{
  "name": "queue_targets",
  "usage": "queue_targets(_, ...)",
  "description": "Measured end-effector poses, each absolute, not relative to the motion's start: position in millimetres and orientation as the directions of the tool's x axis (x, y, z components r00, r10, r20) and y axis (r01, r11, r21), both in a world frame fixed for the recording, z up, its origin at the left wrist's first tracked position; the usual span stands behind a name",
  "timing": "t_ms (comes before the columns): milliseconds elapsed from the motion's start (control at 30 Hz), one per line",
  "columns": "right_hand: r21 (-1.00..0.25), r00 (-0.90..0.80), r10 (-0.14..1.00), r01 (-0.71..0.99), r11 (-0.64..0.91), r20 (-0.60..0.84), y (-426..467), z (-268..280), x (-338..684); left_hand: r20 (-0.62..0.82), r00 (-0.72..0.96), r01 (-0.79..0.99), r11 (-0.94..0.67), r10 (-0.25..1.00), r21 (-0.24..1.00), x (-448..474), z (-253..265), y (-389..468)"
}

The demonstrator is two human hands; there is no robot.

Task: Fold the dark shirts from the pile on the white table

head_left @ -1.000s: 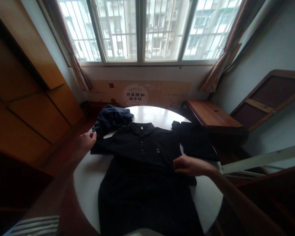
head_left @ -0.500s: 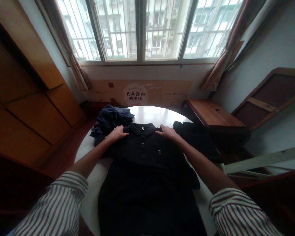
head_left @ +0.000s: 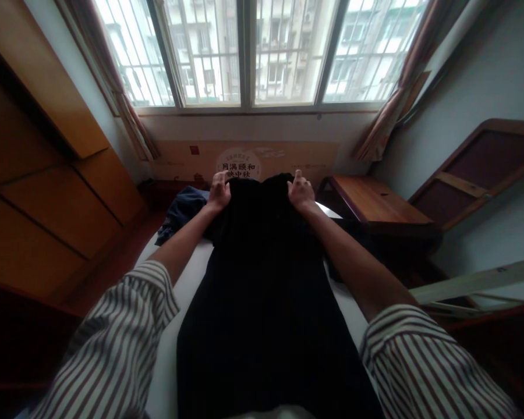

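While both hands raise the far end of a black shirt (head_left: 266, 291), readable writing is confined to the printed banner (head_left: 305, 154) on the wall below the window (head_left: 283, 52). Its large dark characters, set in a pale circle, read 月满颐和, with 映中秋 on the line beneath; the lower line sits close above the raised cloth, and the left fingers reach its first character. Smaller lettering curves over these and faint lines run out at either side, all too small to read. A red square mark stands toward the banner's left end. On the visible face of the shirt no brand or label can be made out, the cloth being uniformly dark with little detail in its folds. Its far edge is lifted and dips slightly between the hands; its body widens toward the viewer and lies over the middle of the white table (head_left: 192, 273). The left hand (head_left: 219, 192) has its grip clamped on the left upper edge, and the right hand (head_left: 301, 191) has its grip clamped on the right upper edge, with a finger of each pointing upward. Dark blue cloth (head_left: 181, 212) lies crumpled beyond the left forearm. Further black cloth (head_left: 353, 233) lies beyond the right forearm, partly hidden by it. Both forearms emerge from striped sleeves (head_left: 109, 343).
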State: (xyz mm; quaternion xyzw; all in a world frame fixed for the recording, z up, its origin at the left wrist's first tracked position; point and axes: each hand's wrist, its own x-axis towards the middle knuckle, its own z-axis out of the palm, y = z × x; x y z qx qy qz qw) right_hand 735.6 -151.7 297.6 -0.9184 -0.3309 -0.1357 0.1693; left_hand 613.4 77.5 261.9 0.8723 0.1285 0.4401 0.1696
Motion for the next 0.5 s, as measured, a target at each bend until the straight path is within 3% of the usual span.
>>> queue_targets(100,-0.152,0.683,0.704,0.730,-0.667,0.192,-173.8,284.2,710.4,0.680,0.694,-0.046,-0.927,0.238,0.372,595.2,259.5,47.6)
queue_targets(167,-0.148,0.594,0.788,0.804,-0.576,0.163,-208.9,261.8,675.2,0.613,0.784,-0.161,-0.921,0.100,0.356,552.4,246.8,11.7)
queue_targets(267,-0.166,0.332,0.930,0.937,-0.306,0.159,-280.7,226.2,611.5,0.380,0.915,-0.287,-0.881,-0.136,0.376,461.2,221.4,-47.4)
queue_targets(333,-0.200,0.249,0.957,0.955,-0.218,0.150,-329.8,209.2,573.1,0.181,0.946,-0.318,-0.881,-0.269,0.351,401.2,207.2,-76.8)
queue_targets(500,-0.228,0.112,0.963,0.972,-0.056,0.245,-415.5,180.2,520.5,0.005,0.975,-0.209,-0.916,-0.220,0.342,308.3,187.0,-101.1)
